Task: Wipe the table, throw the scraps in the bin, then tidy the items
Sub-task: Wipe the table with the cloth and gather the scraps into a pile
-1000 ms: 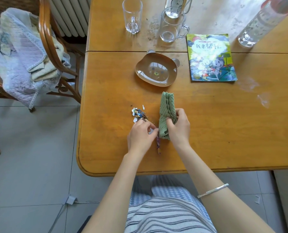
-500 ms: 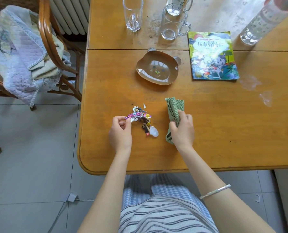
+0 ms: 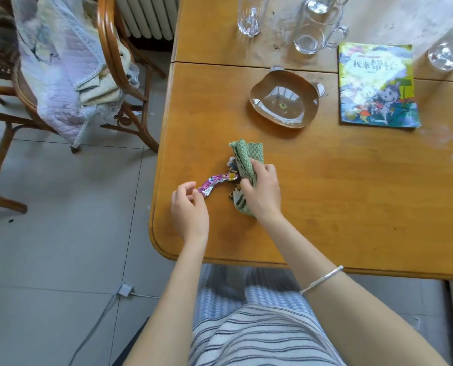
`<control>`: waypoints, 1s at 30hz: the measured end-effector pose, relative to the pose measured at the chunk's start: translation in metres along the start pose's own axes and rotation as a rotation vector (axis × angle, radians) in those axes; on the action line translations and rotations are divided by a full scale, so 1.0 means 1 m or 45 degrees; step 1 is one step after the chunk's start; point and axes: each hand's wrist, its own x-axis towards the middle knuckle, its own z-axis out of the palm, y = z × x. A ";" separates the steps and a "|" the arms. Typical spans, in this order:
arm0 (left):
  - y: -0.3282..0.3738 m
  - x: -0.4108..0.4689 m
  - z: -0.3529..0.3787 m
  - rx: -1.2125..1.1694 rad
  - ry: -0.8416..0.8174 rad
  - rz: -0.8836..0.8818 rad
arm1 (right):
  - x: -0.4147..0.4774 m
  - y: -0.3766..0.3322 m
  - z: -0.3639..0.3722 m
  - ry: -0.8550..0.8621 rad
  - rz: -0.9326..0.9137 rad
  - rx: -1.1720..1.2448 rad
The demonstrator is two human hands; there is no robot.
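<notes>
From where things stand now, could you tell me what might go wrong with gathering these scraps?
The scraps lie near the table's edge, so a push from the green cloth in the right hand could drop them on the floor. The left hand is open beside them and may miss small bits.

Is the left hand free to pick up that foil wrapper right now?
Probably yes: the left hand is empty, fingertips beside the wrapper, nothing between. The right hand only presses the green cloth alongside.

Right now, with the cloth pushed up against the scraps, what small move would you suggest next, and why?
Probably close the left hand on the wrapper: its fingertips sit open at the strip's near end, not gripping, while the right hand presses the cloth against the other scraps, bunching them by the table edge.
</notes>
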 end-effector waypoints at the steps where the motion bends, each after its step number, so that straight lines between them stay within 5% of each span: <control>1: 0.000 0.001 -0.001 -0.007 0.006 0.002 | 0.000 -0.002 -0.001 0.007 -0.019 0.013; 9: 0.009 0.002 0.003 -0.027 0.044 -0.009 | 0.024 0.010 -0.038 0.230 0.030 -0.072; 22: 0.004 -0.003 0.003 0.007 0.033 -0.010 | 0.035 -0.011 -0.015 -0.356 -0.335 -0.396; 30: 0.009 0.000 0.008 -0.076 0.052 0.000 | 0.019 0.015 -0.043 0.099 0.022 -0.114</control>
